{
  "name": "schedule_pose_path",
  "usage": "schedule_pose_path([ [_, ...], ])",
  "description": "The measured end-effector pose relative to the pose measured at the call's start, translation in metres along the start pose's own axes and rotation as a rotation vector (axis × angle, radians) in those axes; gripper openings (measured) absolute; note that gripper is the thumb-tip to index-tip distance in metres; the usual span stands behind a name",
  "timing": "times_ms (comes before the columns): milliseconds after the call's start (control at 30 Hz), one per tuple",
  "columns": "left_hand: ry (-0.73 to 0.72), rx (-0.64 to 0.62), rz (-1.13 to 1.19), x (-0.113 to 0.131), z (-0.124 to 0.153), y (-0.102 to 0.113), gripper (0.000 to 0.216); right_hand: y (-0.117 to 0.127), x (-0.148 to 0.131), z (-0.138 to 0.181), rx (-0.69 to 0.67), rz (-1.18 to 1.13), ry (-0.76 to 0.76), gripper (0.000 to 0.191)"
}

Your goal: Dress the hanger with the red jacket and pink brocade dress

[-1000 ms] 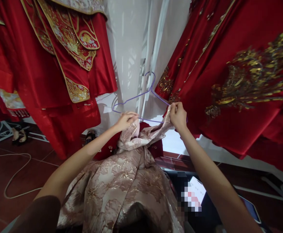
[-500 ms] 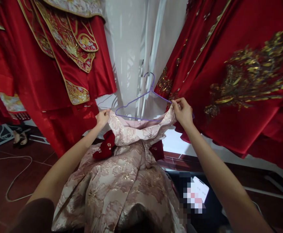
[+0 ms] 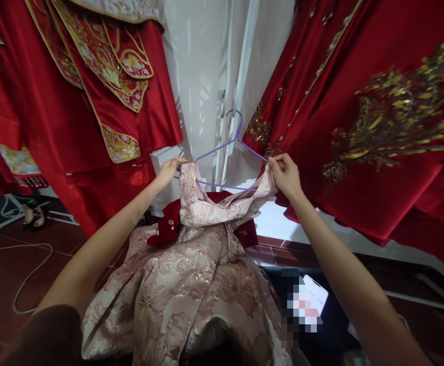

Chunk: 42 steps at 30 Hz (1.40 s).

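A pink and gold brocade dress lies spread out below me, its bodice lifted at both shoulders. A purple hanger stands upright behind the neckline, with its hook at the top. The dress's left shoulder strap loops over the hanger's left arm. My left hand is closed at that strap and hanger end, fingertips partly hidden. On the other side my right hand pinches the right shoulder strap against the hanger's right arm. Behind the bodice, a dark red velvet bow shows on both sides.
Red gowns with gold embroidery hang at left and right. A white curtain is between them. A lit phone lies on a dark surface at lower right. Shoes and a pale cable are on the tiled floor.
My left hand has moved right and slightly up, bringing the left strap over the hanger's left arm. My right hand has stayed at the right strap.
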<state>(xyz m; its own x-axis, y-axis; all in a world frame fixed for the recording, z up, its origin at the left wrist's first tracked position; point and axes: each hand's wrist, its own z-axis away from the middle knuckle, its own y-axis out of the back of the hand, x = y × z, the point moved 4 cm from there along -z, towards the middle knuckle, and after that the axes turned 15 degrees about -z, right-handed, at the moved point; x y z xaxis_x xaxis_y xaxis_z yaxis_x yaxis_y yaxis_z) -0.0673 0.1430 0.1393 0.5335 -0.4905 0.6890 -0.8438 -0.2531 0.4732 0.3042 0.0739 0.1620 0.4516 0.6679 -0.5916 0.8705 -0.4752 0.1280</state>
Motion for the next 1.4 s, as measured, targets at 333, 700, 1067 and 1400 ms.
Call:
schedule_pose_path([
  [333,0.027,-0.015,-0.544,-0.071,0.137,-0.015,0.054,0.0,-0.008,0.004,0.033,0.04,-0.003,0.032],
  [700,0.133,-0.114,-0.489,-0.042,0.039,0.052,0.04,-0.003,-0.01,0.01,0.031,0.03,-0.028,0.033],
  [1067,-0.091,0.112,-0.635,0.118,-0.007,-0.019,0.03,-0.017,-0.058,0.041,0.172,0.296,0.038,0.039],
  [1400,-0.24,-0.407,-0.316,0.104,-0.019,-0.02,0.026,-0.022,0.001,-0.045,-0.566,0.183,-0.363,0.035],
])
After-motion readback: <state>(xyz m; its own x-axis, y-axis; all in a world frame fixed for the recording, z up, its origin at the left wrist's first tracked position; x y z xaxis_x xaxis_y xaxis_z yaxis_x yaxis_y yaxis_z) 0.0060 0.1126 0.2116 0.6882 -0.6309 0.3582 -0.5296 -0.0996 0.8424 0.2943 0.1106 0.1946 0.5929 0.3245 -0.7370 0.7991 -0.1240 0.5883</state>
